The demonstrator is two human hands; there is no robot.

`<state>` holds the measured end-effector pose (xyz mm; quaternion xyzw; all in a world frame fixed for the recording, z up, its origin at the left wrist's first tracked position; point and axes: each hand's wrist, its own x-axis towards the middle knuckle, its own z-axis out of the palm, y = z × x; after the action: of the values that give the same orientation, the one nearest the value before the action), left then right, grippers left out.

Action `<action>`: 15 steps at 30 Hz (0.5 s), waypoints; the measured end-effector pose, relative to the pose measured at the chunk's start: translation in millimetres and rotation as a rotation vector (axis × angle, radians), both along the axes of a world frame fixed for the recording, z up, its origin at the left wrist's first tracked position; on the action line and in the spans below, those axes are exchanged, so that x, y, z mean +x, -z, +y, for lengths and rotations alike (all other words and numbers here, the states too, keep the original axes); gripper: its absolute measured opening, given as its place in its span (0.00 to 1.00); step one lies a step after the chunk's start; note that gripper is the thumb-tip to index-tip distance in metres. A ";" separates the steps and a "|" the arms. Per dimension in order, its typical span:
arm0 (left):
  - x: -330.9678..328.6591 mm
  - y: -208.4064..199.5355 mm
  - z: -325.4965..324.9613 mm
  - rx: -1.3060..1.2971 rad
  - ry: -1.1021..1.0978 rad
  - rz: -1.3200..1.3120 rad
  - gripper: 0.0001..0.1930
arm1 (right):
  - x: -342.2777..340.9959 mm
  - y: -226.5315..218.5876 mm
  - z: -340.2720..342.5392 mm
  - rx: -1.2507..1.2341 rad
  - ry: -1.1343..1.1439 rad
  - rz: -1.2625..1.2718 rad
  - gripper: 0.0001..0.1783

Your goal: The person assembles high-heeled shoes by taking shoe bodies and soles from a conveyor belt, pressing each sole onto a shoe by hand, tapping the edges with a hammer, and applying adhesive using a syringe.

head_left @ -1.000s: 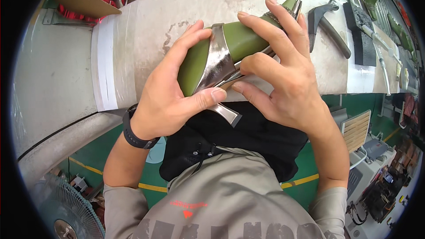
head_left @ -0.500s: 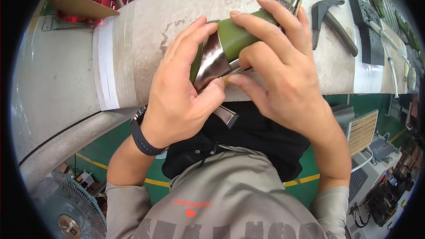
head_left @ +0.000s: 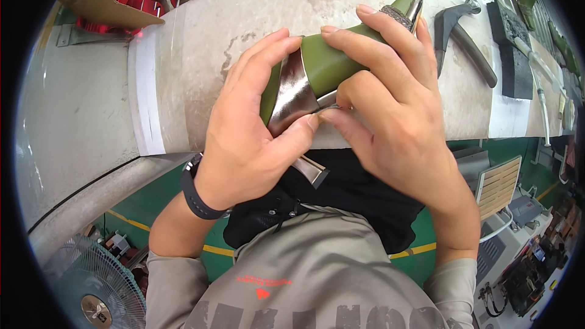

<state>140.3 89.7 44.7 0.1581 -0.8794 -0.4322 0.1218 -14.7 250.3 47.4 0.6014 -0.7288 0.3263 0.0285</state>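
A green shoe last (head_left: 332, 58) lies across the padded bench in front of me. A shiny dark metallic shoe upper (head_left: 294, 94) wraps round it, and a metallic heel (head_left: 312, 172) with a black tip sticks out toward me. At the last's far right end sits a grey sparkly band (head_left: 397, 15). My left hand (head_left: 244, 125) grips the left end, its thumb on the upper's near edge. My right hand (head_left: 396, 103) is bent over the right part, fingertips on the last, thumb close to my left thumb at that edge. What lies between the thumbs is mostly hidden.
A hammer (head_left: 463, 36) with a dark handle lies on the bench (head_left: 201, 67) to the right, beside a black block (head_left: 509, 49). White tubing (head_left: 541, 100) hangs there. A fan (head_left: 91, 286) stands low at left, a slatted board (head_left: 499, 189) at right.
The last and both hands have shifted slightly down toward me, and the right hand a little to the right. Both hands keep their hold.
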 end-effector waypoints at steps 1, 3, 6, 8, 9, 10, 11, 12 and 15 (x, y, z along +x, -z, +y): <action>-2.1 -0.4 2.8 0.005 0.001 -0.003 0.39 | 3.5 -6.2 -0.8 0.041 0.038 -0.031 0.17; -6.4 -3.8 7.6 0.049 -0.064 0.012 0.39 | 5.0 -16.5 -5.7 0.081 0.045 -0.028 0.18; -5.3 -2.6 2.9 0.014 -0.036 0.007 0.39 | -12.2 -17.5 -7.4 0.085 0.017 -0.013 0.25; -6.0 -5.3 -6.3 -0.018 0.013 -0.013 0.39 | -39.3 -11.9 0.2 0.075 -0.051 0.046 0.42; -8.2 -6.0 -10.2 -0.049 0.062 -0.047 0.40 | -54.5 -6.2 3.9 0.070 -0.090 0.051 0.44; -10.8 -7.1 -13.7 -0.081 0.083 -0.065 0.41 | -59.8 -5.5 4.5 0.063 -0.110 0.061 0.44; -14.6 -8.4 -13.9 -0.079 0.081 -0.057 0.41 | -62.8 -5.5 4.4 0.058 -0.131 0.069 0.45; -19.2 -9.3 -12.8 -0.058 0.098 -0.073 0.41 | -62.2 -6.0 4.5 0.061 -0.132 0.075 0.45; -24.4 -5.2 -12.5 -0.062 0.115 -0.077 0.41 | -56.7 -6.3 3.3 0.078 -0.113 0.051 0.44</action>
<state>115.9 77.2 49.9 0.1201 -0.9041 -0.4045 0.0676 -71.4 253.6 53.7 0.6503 -0.7049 0.2832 0.0051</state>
